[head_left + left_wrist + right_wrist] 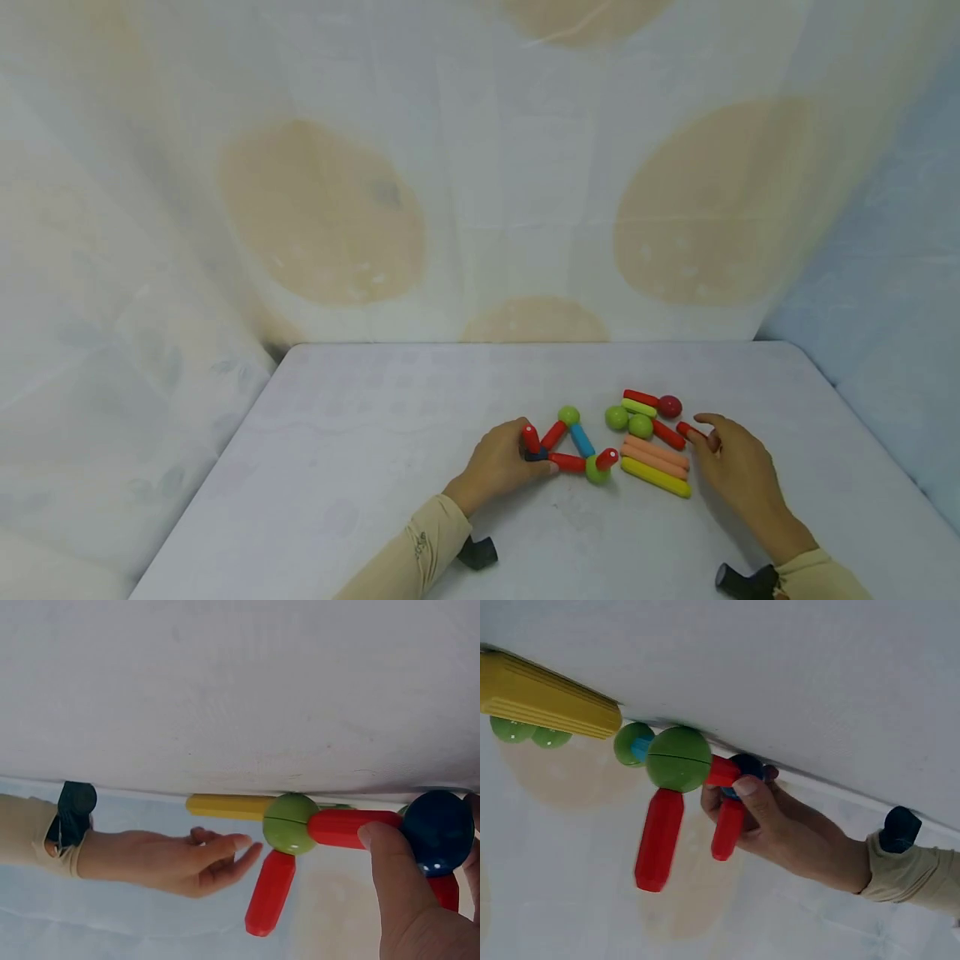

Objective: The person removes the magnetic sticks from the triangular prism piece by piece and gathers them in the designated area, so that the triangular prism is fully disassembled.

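White table (337, 467), lower centre of frame: left hand (498, 462) is pinching the dark blue ball (439, 832) of the rod triangle (570, 446). Right hand (738, 471) is resting relaxed, empty, beside loose rods (656, 467). Best steadying the joint firmly.

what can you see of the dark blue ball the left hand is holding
The dark blue ball is smooth and glossy, like painted wood or plastic. The left hand grips it, thumb in front, fingers behind, so the head view shows only a sliver. It sits at a corner of a triangle built on the table. Two red sticks meet it: one runs to a green ball, another stands up from it.
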